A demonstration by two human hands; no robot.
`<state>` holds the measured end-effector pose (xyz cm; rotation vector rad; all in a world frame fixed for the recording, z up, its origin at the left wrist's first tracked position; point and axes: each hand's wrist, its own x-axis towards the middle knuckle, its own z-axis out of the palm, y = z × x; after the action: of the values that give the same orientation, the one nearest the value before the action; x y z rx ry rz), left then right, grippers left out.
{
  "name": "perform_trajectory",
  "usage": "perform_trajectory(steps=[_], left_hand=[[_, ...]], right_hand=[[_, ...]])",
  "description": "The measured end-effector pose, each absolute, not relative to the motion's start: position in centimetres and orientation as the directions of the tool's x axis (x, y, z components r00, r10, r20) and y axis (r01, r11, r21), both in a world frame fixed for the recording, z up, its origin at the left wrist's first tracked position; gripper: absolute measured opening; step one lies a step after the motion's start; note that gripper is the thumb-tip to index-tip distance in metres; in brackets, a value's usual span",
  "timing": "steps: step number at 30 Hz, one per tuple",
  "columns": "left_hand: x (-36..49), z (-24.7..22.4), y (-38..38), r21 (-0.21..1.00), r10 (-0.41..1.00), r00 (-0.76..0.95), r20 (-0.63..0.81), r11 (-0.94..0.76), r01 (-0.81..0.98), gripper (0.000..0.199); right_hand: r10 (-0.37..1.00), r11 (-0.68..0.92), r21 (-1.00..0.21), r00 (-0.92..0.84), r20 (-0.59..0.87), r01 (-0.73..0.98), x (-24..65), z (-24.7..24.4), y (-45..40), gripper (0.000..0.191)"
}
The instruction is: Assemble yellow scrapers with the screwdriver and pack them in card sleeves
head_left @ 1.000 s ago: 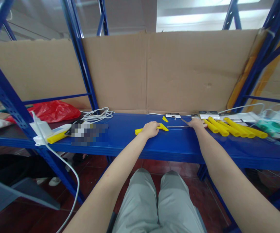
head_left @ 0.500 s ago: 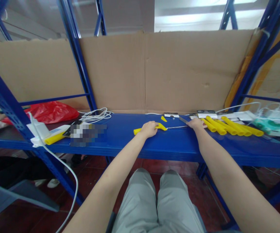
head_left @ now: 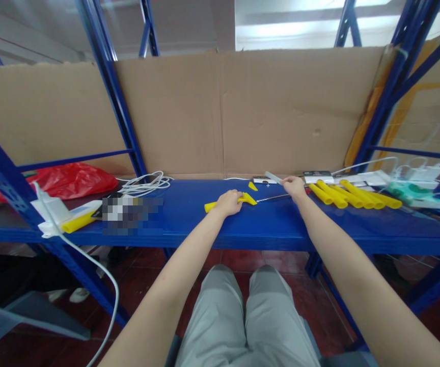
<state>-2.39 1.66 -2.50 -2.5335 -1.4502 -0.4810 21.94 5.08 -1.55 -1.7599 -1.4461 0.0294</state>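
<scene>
My left hand (head_left: 229,204) is closed around a yellow tube (head_left: 248,199) lying on the blue shelf; its right end is cut at a slant and sticks out past my fingers. My right hand (head_left: 293,186) grips a flat grey blade (head_left: 273,177) that points up and to the left; its handle end is hidden in the fingers. A thin metal rod (head_left: 273,198) runs from the tube's slanted end to beneath my right hand, where a bit of red shows. Behind the tube lies a small yellow offcut (head_left: 252,186).
Several yellow tubes (head_left: 342,196) lie side by side at the right, near a green-and-white packet (head_left: 411,191) and white cables. On the left are another yellow tube (head_left: 78,223), a white adapter (head_left: 51,210), coiled white cable (head_left: 147,184) and a red bag (head_left: 77,177). Cardboard (head_left: 174,112) stands behind.
My right hand has shifted slightly left and away from me, and the blade is raised more clearly above the rod. My left hand still holds the tube. The whole view has shifted a little.
</scene>
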Motion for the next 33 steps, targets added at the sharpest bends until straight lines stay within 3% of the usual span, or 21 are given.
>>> perform_trajectory(steps=[1, 3, 7, 12, 24, 33], left_hand=[[-2.4, -2.5, 1.7, -0.002, 0.803, 0.469, 0.368, -0.504, 0.864, 0.038], [-2.5, -2.6, 1.8, -0.006, 0.805, 0.463, 0.371, -0.497, 0.868, 0.038], [-2.6, -2.7, 2.0, -0.01, 0.805, 0.458, 0.378, -0.491, 0.871, 0.036], [-2.7, -2.6, 2.1, 0.002, 0.795, 0.455, 0.4, -0.497, 0.867, 0.036], [-2.7, -2.4, 1.8, 0.028, 0.785, 0.451, 0.424, -0.509, 0.86, 0.035], [-2.6, -2.2, 1.5, 0.022, 0.773, 0.479, 0.416, -0.535, 0.844, 0.046]], right_hand=[[0.843, 0.081, -0.73, 0.344, 0.414, 0.679, 21.1, -1.4, 4.9, 0.02], [0.901, 0.143, -0.861, 0.295, 0.317, 0.488, 19.3, -1.2, 4.4, 0.013], [0.971, 0.12, -0.937, 0.157, 0.179, 0.327, 16.6, -1.1, 3.2, 0.006], [1.0, 0.013, -0.932, -0.01, 0.01, 0.363, 16.2, -1.5, 2.5, 0.01], [0.981, 0.073, -0.872, -0.193, -0.025, 0.483, 16.6, -1.2, 2.0, 0.013], [0.977, 0.063, -0.85, -0.206, -0.054, 0.522, 16.8, -1.3, 2.3, 0.011]])
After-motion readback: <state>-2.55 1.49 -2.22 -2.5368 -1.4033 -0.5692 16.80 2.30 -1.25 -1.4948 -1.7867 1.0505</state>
